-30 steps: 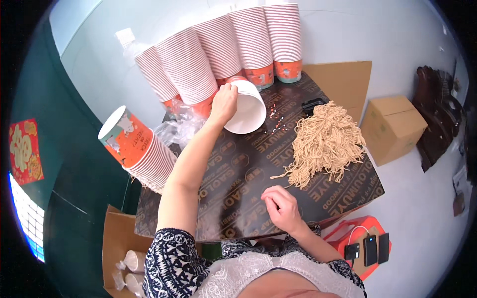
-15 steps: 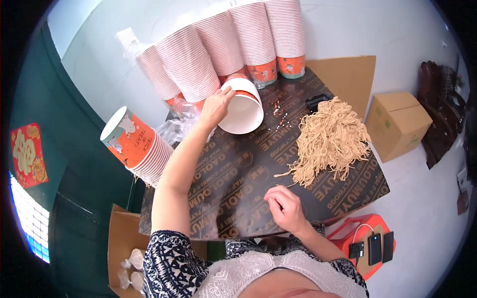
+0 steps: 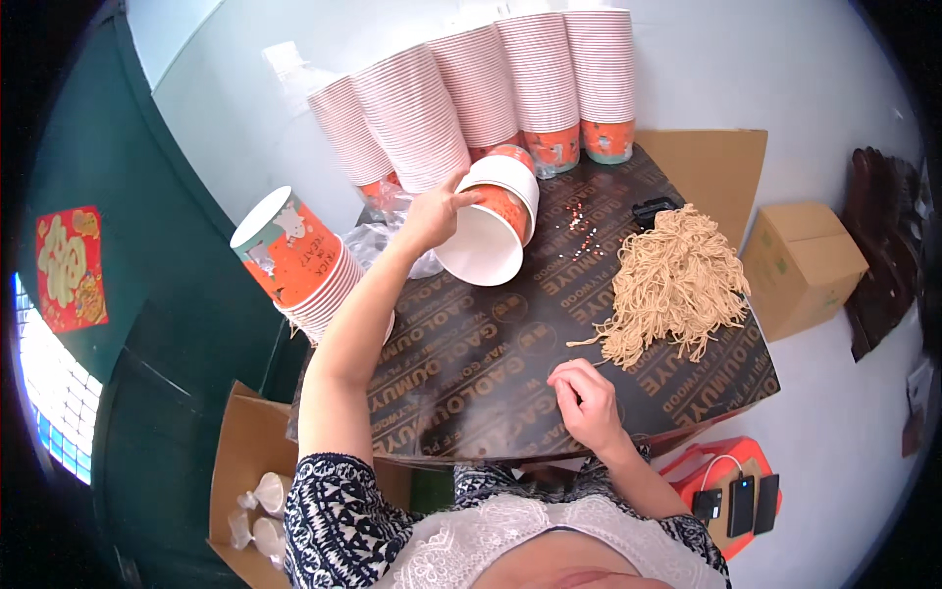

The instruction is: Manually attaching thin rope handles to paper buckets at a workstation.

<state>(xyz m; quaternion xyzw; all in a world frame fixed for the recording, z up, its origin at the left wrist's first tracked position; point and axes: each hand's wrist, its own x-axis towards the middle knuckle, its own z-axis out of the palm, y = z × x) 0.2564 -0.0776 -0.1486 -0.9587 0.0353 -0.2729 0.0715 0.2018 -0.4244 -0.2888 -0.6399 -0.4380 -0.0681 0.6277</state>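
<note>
My left hand (image 3: 435, 214) reaches across the table and pinches the rim of an orange paper bucket (image 3: 478, 245). The bucket lies tilted, its white inside facing me, partly drawn out of the nested buckets (image 3: 526, 175) behind it. Close to the table's front edge, my right hand (image 3: 587, 404) is closed with curled fingers. Whether something thin is in it is hidden. To the right of both hands lies a heap of tan cords (image 3: 679, 285), with one loose end pointing left.
Tall stacks of paper buckets (image 3: 476, 83) line the back of the dark table (image 3: 471, 393). Another stack (image 3: 304, 260) leans at the left. Small beads (image 3: 581, 231) are scattered near a black object (image 3: 653, 211). Phones (image 3: 742, 506) rest on a red stool at right.
The bucket under my left hand has come forward, opening a gap from the nested ones. My right hand stays closed near the front edge. The whole view has shifted slightly.
</note>
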